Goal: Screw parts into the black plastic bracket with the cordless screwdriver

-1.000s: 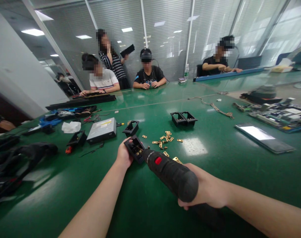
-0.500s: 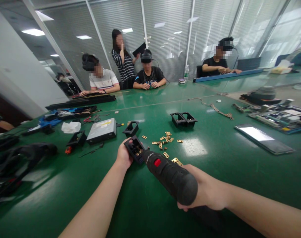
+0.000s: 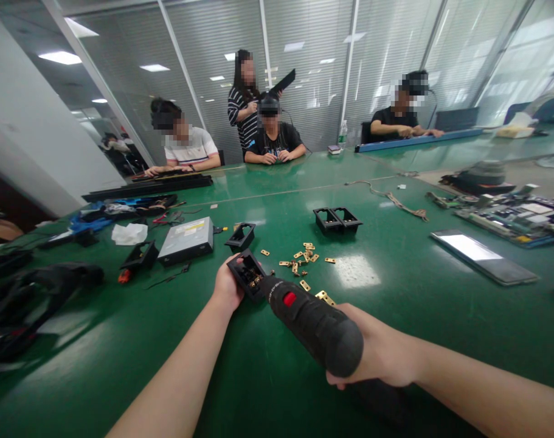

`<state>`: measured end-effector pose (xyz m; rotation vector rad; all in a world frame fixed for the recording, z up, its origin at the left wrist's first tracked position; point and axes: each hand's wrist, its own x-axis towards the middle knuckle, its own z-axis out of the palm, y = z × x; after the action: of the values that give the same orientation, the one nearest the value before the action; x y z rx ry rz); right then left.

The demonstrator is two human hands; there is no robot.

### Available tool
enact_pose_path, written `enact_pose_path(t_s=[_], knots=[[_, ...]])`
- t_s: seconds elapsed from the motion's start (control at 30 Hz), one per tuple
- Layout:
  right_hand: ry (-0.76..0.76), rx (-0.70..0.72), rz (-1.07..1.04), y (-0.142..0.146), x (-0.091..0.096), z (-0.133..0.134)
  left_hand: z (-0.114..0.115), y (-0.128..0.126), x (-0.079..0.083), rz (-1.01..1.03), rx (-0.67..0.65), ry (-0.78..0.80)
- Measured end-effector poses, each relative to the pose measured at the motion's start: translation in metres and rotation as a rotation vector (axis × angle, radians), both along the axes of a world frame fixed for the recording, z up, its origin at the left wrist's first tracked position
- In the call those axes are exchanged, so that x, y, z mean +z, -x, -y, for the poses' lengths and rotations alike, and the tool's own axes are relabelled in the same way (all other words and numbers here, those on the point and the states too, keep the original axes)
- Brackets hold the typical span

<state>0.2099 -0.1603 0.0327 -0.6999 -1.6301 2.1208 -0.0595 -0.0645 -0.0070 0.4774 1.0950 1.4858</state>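
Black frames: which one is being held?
The black frame in the left hand, at the nose of the power driver in the right hand; the other frames sit unheld on the table.

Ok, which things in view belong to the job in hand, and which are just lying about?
In the job:
- black frame, in the left hand
- power tool, in the right hand
- gold plates, probably
- matching frames, probably

Apparently lying about:
- silver drive
- white tissue
- cord
- circuit boards

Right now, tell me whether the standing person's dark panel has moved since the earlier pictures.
Yes, to the right: the dark panel has crossed the window post behind it.
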Motion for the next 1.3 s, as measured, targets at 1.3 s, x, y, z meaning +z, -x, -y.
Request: enact_pose_path(t_s=[1.3], knots=[[0.014, -0.010, 0.027, 0.002, 0.010, 0.003, -0.001, 0.002, -0.001, 0.003, -0.035, 0.009]])
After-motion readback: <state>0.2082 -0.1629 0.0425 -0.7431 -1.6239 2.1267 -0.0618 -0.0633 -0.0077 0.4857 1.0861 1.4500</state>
